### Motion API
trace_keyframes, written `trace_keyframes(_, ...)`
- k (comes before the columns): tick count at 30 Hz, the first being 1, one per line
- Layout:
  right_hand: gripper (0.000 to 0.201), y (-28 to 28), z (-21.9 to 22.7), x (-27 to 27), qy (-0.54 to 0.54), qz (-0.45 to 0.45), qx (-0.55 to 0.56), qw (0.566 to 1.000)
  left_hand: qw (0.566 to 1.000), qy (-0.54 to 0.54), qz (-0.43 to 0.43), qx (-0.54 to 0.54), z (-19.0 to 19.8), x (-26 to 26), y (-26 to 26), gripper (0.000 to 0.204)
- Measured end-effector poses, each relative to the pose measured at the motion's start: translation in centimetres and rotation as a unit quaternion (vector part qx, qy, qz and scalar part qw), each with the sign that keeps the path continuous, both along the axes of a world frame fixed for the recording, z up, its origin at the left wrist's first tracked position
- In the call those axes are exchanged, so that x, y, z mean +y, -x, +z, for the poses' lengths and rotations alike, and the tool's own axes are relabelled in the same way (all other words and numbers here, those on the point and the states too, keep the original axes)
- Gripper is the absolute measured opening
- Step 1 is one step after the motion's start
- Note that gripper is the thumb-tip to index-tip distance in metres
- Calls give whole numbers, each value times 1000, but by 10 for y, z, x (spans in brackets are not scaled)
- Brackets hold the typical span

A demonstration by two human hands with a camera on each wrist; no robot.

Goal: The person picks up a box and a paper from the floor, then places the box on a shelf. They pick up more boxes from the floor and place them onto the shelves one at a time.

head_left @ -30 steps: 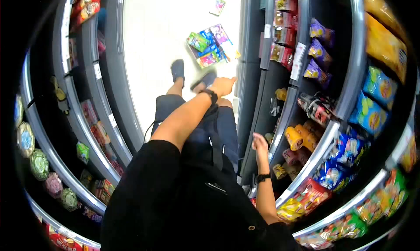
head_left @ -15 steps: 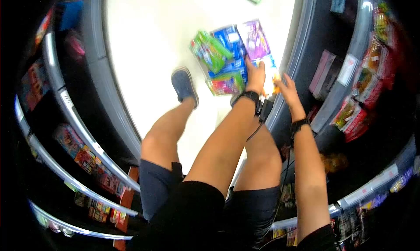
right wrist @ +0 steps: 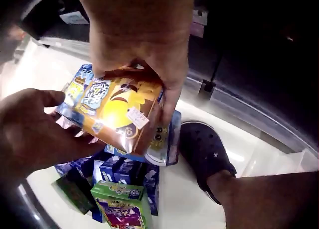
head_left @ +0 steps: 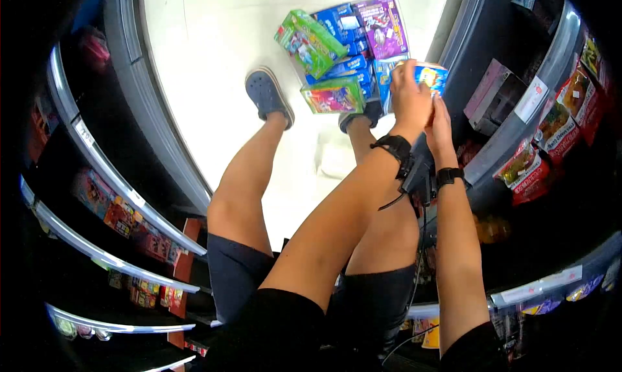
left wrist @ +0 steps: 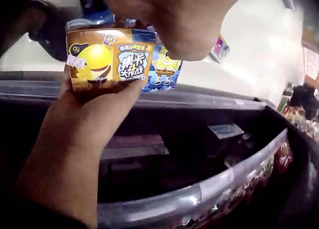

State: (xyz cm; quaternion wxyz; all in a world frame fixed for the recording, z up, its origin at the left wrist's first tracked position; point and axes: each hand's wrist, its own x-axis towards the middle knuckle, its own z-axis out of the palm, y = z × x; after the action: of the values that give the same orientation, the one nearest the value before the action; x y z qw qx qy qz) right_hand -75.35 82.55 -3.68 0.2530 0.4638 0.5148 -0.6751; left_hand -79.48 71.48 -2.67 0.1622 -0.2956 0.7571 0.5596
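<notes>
Head cam: hands [head_left: 413, 103] together now vs. apart earlier; R hand [head_left: 440, 128] grips orange box [right wrist: 113, 108], L hand [right wrist: 42, 132] hold unclear.

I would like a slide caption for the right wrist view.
Right hand grips an orange box, left hand alongside; bright green box and shoe below.

floor [head_left: 194, 61] glaring white | shelf rails [head_left: 109, 166] bowed by fisheye, corners black | wrist views dim, softly blurred

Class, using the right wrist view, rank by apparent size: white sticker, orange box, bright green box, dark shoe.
1. Orange box
2. Dark shoe and bright green box: too alike to rank; the frame cuts off the box
3. White sticker
</notes>
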Motion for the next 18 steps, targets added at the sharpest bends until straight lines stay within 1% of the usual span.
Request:
trace_keyframes(1, 41, -8, -5, 11, 23, -5, -6, 1000, 1000, -22, -1, -22, 20, 2, 7, 43)
trace_keyframes(2, 44, -9, 6, 9, 24, -5, -3, 1000, 998, -44, -3, -42, 32, 4, 9, 38)
trace_keyframes(4, 49, -8, 27, 2, 33, -3, 10, 999, 999, 20, -26, 35, 44, 10, 8, 34)
trace_keyframes(5, 56, 2, 46, -9, 44, 10, -7, 999, 998, 33, -53, 25, 52, 7, 9, 34)
trace_keyframes(6, 57, -4, 49, -10, 56, 5, -21, 998, 996, 44, -81, 12, 60, 2, 10, 35)
trace_keyframes(9, 60, -13, 59, -18, 91, -22, -46, 995, 994, 72, -86, 7, 69, -12, 8, 36)
trace_keyframes(12, 60, -19, 69, -29, 96, -6, -82, 992, 991, 103, -82, 2, 75, -25, -1, 38)
trace_keyframes(13, 59, -25, 68, -28, 107, 20, -98, 989, 994, 81, -74, -15, 77, -32, -6, 38)
trace_keyframes(16, 59, -22, 104, -52, 120, 66, -93, 986, 990, 73, -86, -80, 103, -59, -12, 39)
trace_keyframes(17, 60, -38, 95, -43, 162, 79, -131, 975, 990, 64, -77, -97, 105, -65, -19, 36)
trace_keyframes(18, 62, -40, 105, -51, 141, 87, -140, 976, 983, 73, -98, -135, 107, -70, -24, 35)
